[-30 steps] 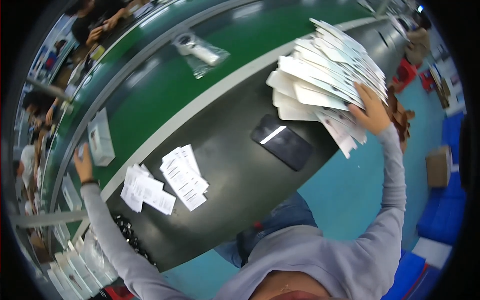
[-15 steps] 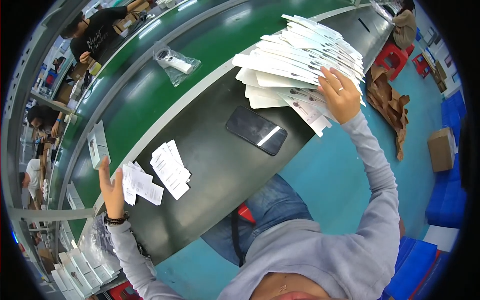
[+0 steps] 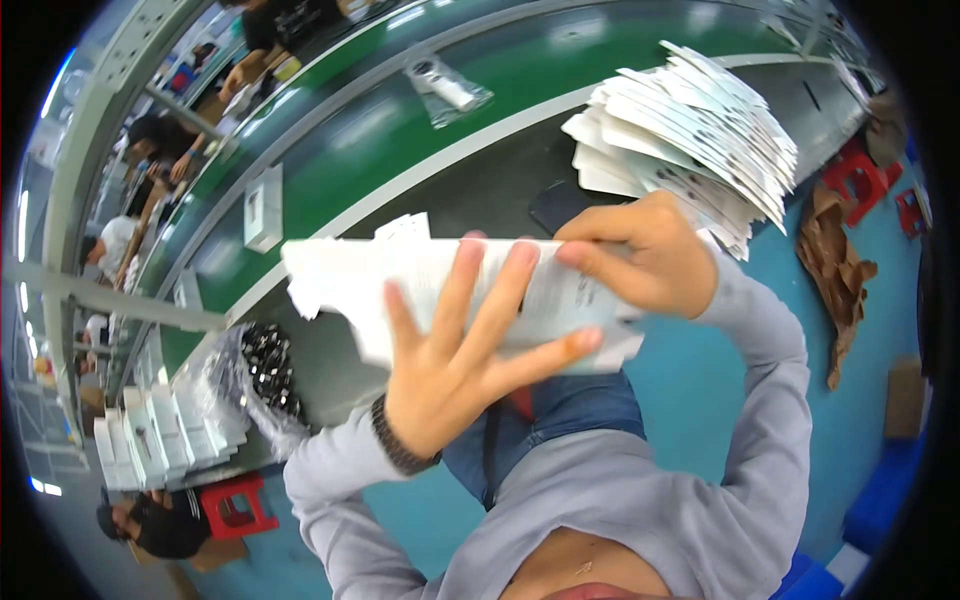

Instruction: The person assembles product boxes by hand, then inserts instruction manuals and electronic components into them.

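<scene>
A flat, unfolded white carton (image 3: 575, 300) with printed panels is held up before me over the dark worktop, slightly blurred. My right hand (image 3: 650, 260) pinches its upper right edge between thumb and fingers. Spread wide, the fingers of my left hand (image 3: 440, 375) lie against its near face, with the fingertips close to the top edge. A fanned stack of similar flat cartons (image 3: 690, 130) rests at the far right of the worktop. Partly covered by my right hand and the carton is a black phone (image 3: 556, 205). White paper slips (image 3: 406, 226) peek out behind the carton's top edge.
On the green conveyor (image 3: 350, 150) lie a bagged white device (image 3: 445, 88) and a white box (image 3: 263, 212). A clear bag of black parts (image 3: 268, 365) and several white boxes (image 3: 160, 440) stand at left. Crumpled brown paper (image 3: 835, 285) is on the floor. People (image 3: 290, 25) work across the conveyor.
My right hand has left the stack with one flat carton, bringing it left and nearer. My left hand has moved right from beside the slips onto it. The view has shifted.
</scene>
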`<state>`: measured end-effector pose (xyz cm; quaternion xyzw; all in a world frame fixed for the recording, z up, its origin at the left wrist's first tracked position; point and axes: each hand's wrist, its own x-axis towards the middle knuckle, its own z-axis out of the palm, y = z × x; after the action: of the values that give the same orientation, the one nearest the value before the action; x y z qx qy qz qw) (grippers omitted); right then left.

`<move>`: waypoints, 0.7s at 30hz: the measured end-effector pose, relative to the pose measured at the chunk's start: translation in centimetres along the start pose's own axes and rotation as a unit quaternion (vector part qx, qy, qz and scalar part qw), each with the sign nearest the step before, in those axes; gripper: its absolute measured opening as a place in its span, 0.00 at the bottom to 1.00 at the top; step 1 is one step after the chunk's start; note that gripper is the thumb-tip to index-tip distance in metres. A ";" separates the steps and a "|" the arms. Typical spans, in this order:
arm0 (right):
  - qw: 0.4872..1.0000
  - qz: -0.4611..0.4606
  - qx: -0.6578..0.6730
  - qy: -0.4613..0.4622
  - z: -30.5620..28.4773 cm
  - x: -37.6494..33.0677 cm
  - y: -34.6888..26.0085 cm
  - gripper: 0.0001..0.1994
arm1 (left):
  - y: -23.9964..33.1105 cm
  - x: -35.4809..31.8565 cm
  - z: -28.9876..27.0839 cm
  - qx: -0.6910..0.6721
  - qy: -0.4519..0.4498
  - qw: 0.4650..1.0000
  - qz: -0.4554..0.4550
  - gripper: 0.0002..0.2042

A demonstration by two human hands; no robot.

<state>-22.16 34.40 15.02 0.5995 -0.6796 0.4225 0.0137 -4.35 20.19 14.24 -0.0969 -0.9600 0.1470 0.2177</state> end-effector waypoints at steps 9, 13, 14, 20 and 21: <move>0.714 0.206 0.608 -0.279 6.2 -2.2 2.3 0.16 | 0.0 -5.6 0.5 -0.245 -0.068 0.954 -0.161 0.47; 0.633 0.231 0.699 -0.242 10.6 -4.7 1.9 0.16 | 0.2 -8.2 1.1 -0.400 -0.050 0.891 -0.207 0.58; 0.634 0.219 0.712 -0.206 11.5 -5.0 1.8 0.16 | 0.2 -8.6 1.1 -0.401 -0.054 0.889 -0.215 0.58; 0.770 0.217 0.564 -0.205 12.0 -3.5 0.4 0.18 | 1.1 -11.4 1.6 -0.370 -0.021 0.899 -0.233 0.57; 0.766 0.232 0.566 -0.195 11.9 -3.1 -0.1 0.23 | 1.3 -11.8 1.8 -0.362 -0.017 0.902 -0.235 0.53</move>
<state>-15.41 29.86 5.75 0.3918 -0.4234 0.5949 -0.5597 5.49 18.04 7.67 0.0615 -0.9457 -0.2640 0.1793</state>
